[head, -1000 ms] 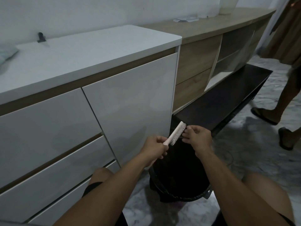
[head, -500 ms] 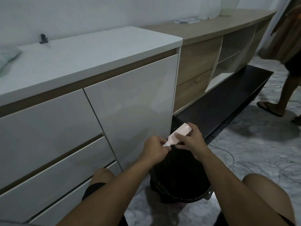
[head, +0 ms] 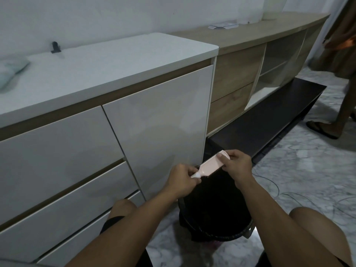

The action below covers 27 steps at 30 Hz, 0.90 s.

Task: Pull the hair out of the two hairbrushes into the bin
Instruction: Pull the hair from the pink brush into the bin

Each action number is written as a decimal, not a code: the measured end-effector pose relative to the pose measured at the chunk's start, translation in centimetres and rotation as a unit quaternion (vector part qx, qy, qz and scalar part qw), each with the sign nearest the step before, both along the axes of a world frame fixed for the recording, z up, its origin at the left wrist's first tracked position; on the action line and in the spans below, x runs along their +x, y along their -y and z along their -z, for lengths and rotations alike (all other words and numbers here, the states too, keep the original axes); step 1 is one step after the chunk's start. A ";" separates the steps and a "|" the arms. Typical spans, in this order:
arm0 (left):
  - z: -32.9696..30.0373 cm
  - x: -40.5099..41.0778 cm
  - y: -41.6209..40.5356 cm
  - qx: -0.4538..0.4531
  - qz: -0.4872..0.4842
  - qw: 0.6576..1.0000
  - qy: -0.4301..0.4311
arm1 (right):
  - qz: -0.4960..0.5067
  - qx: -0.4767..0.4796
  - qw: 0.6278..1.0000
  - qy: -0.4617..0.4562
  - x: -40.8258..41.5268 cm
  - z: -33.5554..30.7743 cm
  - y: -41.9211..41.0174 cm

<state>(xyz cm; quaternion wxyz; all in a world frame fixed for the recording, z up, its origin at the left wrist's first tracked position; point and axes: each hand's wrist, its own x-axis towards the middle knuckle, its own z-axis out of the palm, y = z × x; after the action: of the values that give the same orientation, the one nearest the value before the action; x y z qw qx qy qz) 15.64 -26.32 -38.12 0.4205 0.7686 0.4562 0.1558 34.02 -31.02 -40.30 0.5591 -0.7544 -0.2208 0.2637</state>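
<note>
A pale pink hairbrush [head: 211,165] is held level above the black bin [head: 215,220], its smooth back turned up toward me and its bristles facing down and away. My left hand [head: 182,181] pinches the white handle end. My right hand [head: 238,166] grips the brush head's far end, thumb on top. The bin stands on the floor between my knees, lined with a dark bag. Any hair in the bristles is too small to make out. Only one hairbrush is in view.
A white cabinet [head: 154,122] with drawers stands close on the left, a wooden shelf unit [head: 240,74] beyond it, and a low black bench [head: 269,120] behind the bin. Thin cables [head: 289,193] lie on the marble floor. Another person's leg and sandal [head: 325,128] are at the right.
The brush has been rolled over, from bristles facing me to its back facing up. My right hand went from the bristles to gripping the head's end. The other person walked further right.
</note>
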 end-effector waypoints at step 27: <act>-0.6 -0.4 0.1 -0.048 -0.048 0.997 0.025 | -0.039 0.027 0.987 -0.156 -2.3 -2.5 0.7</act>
<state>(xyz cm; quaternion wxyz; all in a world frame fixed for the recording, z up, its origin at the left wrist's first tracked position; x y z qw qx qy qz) 15.19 -26.45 -37.55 0.4608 0.7206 0.4884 0.1728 31.70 -31.67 -37.83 0.5963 -0.6792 -0.1676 0.3937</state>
